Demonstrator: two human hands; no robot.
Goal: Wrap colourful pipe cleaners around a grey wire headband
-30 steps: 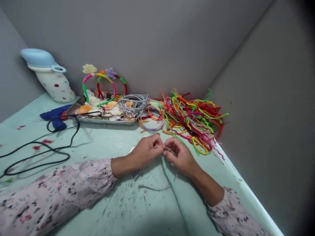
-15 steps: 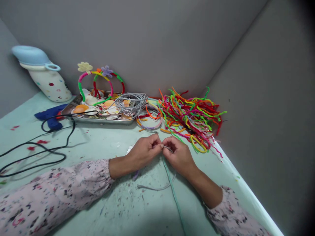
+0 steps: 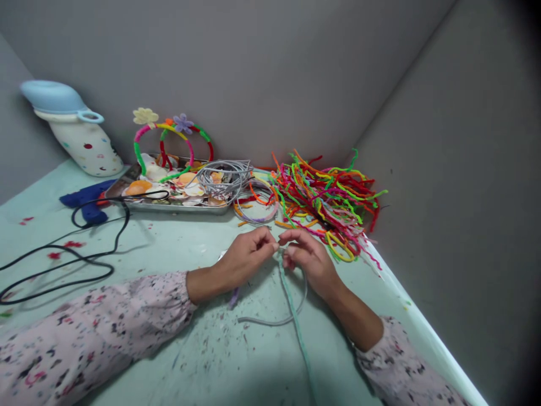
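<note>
My left hand (image 3: pixel 245 255) is closed in a pinch, thumb against forefinger, at the top end of a mint-green pipe cleaner (image 3: pixel 295 318). From there the pipe cleaner runs down toward the near edge of the view. A grey wire (image 3: pixel 270 322) curves across behind it and up beside my right hand; its upper end is hidden by the fingers. My right hand (image 3: pixel 311 262) is at the same spot, forefinger lifted and thumb apart from it, fingers loosely bent. A small purple piece (image 3: pixel 234 298) lies under my left wrist.
At the back is a metal tray (image 3: pixel 181 209) with shells, flower-topped hoops and a grey wire coil (image 3: pixel 226 177). Right of it lies a heap of coloured pipe cleaners (image 3: pixel 325 197). A blue glue gun (image 3: pixel 87 198), its black cord (image 3: pixel 112 265) and a bottle (image 3: pixel 80 132) stand left.
My right hand's fingers have loosened and spread from their pinch beside the left fingertips. The grey wire's loop has shifted slightly to the right. My left hand still pinches in the same place.
</note>
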